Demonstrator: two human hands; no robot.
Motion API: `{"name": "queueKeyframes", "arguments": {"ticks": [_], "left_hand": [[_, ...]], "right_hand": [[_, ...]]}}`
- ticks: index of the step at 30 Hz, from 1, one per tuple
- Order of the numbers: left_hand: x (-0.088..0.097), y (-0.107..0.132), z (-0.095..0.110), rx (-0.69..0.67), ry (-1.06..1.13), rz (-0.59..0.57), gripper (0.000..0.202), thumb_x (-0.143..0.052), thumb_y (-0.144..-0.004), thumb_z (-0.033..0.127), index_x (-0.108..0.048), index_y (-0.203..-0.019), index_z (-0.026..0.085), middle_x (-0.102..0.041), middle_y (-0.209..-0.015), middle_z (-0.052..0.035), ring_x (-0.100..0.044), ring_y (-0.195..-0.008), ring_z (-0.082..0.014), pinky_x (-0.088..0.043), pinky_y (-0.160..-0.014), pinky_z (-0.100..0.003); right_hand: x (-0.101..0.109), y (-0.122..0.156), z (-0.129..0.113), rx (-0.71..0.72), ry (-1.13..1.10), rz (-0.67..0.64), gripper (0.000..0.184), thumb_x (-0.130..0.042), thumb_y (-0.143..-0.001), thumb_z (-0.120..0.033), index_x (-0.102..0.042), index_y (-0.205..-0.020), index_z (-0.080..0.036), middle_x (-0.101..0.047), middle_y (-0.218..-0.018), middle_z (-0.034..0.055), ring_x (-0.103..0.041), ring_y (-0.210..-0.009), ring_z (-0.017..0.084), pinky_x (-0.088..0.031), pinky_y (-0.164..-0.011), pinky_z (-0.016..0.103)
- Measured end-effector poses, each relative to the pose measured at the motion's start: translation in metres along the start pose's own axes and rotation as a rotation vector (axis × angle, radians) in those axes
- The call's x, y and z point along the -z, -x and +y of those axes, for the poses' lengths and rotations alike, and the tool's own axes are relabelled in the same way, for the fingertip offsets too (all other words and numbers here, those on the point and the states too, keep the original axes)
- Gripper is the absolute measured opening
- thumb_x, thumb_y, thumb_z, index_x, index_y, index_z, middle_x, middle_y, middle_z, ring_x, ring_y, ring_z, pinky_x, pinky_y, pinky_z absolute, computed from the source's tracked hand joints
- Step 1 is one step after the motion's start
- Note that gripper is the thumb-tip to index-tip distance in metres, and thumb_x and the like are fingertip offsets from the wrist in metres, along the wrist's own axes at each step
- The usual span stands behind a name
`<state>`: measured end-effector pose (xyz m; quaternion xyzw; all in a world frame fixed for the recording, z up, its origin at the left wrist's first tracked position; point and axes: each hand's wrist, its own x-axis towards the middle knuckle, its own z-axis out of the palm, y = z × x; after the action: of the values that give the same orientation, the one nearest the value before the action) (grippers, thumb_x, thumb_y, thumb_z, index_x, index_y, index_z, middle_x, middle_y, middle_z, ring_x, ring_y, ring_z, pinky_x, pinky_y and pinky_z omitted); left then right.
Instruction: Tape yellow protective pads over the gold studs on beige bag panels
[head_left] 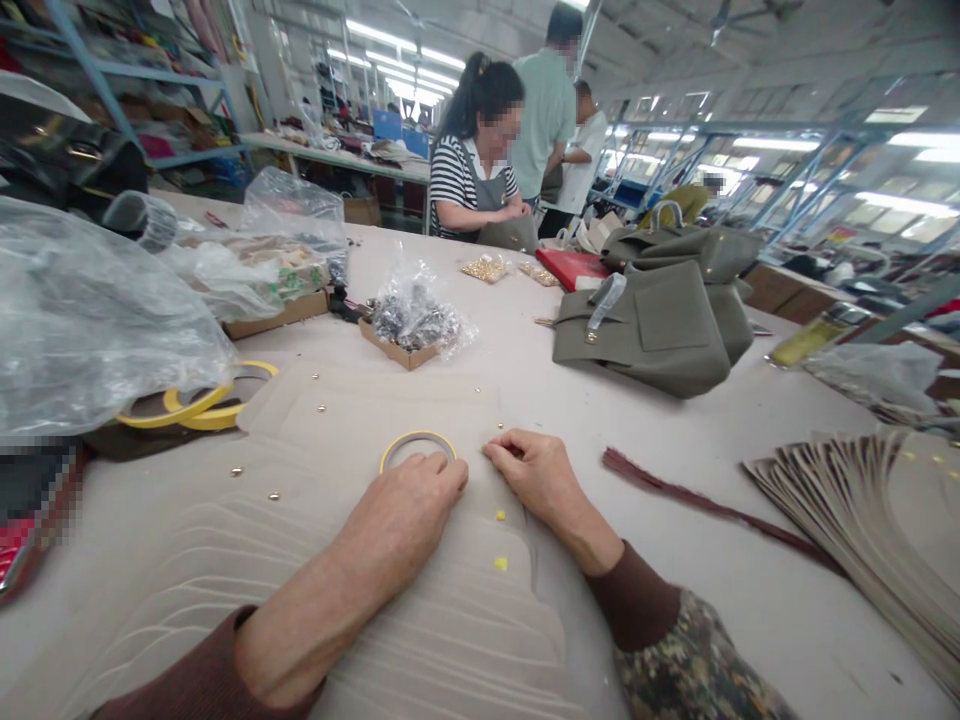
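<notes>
Overlapping beige panels (300,590) with small gold metal studs (274,496) lie fanned out in front of me. Over them, my left hand (420,490) is closed on a roll of yellow tape (420,436), whose upper rim shows above the knuckles. My right hand (536,470) is pinched just to the right, thumb and forefinger together close to a stud; whatever may be between the fingertips is too small to make out. Two bits of yellow tape (501,564) stick to the panels below the hands.
More yellow tape rolls (217,412) and clear plastic bags (90,320) lie at left. A cardboard tray (401,350) of bagged metal parts stands ahead. Grey-green handbags (645,330), a dark red bundle of strands (705,497) and stacked panels (885,520) occupy the right. A co-worker (480,160) works across the table.
</notes>
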<state>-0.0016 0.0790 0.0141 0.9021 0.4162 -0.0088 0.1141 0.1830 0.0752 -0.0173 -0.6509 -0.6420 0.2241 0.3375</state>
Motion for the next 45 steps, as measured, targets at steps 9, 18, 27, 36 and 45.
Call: {"name": "queueKeyframes", "arguments": {"ticks": [9, 18, 27, 36, 45], "left_hand": [[0.006, 0.001, -0.004, 0.029, 0.078, 0.026, 0.021, -0.033, -0.097, 0.020, -0.054, -0.095, 0.019, -0.062, -0.096, -0.0063, -0.059, -0.090, -0.0219, -0.048, -0.076, -0.034], [0.004, 0.005, -0.008, -0.021, 0.130, -0.016, 0.019, -0.034, -0.096, 0.021, -0.052, -0.091, 0.023, -0.063, -0.088, -0.0027, -0.060, -0.085, -0.0200, -0.046, -0.074, -0.031], [0.000, 0.012, -0.019, -0.145, 0.328, 0.124, 0.017, -0.036, -0.096, 0.028, -0.053, -0.099, 0.025, -0.064, -0.088, 0.0006, -0.061, -0.081, -0.0161, -0.044, -0.072, -0.027], [0.005, 0.015, -0.013, -0.109, 0.483, 0.310, 0.035, -0.038, -0.096, 0.029, -0.039, -0.131, 0.026, -0.066, -0.076, 0.0048, -0.064, -0.065, -0.0136, -0.043, -0.058, -0.022], [0.001, 0.013, -0.011, -0.063, 0.453, 0.231, 0.029, -0.036, -0.096, 0.026, -0.040, -0.125, 0.024, -0.070, -0.087, -0.0004, -0.067, -0.072, -0.0172, -0.045, -0.062, -0.026]], "right_hand": [[0.011, -0.012, 0.010, -0.127, -0.139, -0.012, 0.025, -0.051, -0.089, -0.030, -0.072, -0.090, -0.016, -0.060, -0.051, -0.0030, -0.054, -0.045, 0.012, -0.043, -0.049, 0.022], [0.012, -0.013, 0.025, -0.028, -0.032, 0.023, 0.030, -0.051, -0.085, -0.008, -0.067, -0.109, -0.019, -0.074, -0.097, 0.0059, -0.068, -0.082, 0.017, -0.052, -0.078, 0.029], [0.017, -0.010, 0.022, 0.009, -0.117, 0.057, 0.028, -0.054, -0.083, -0.012, -0.068, -0.106, -0.018, -0.071, -0.091, 0.0041, -0.063, -0.068, 0.013, -0.051, -0.064, 0.025], [0.018, 0.012, -0.026, 0.373, -0.297, -0.129, 0.020, -0.058, -0.080, -0.015, -0.072, -0.095, -0.014, -0.073, -0.086, 0.0069, -0.065, -0.073, 0.015, -0.051, -0.070, 0.027], [0.009, 0.016, -0.026, 0.561, -0.065, -0.044, 0.014, -0.053, -0.086, -0.014, -0.066, -0.084, -0.019, -0.068, -0.076, 0.0034, -0.061, -0.069, 0.014, -0.047, -0.068, 0.024]]}}
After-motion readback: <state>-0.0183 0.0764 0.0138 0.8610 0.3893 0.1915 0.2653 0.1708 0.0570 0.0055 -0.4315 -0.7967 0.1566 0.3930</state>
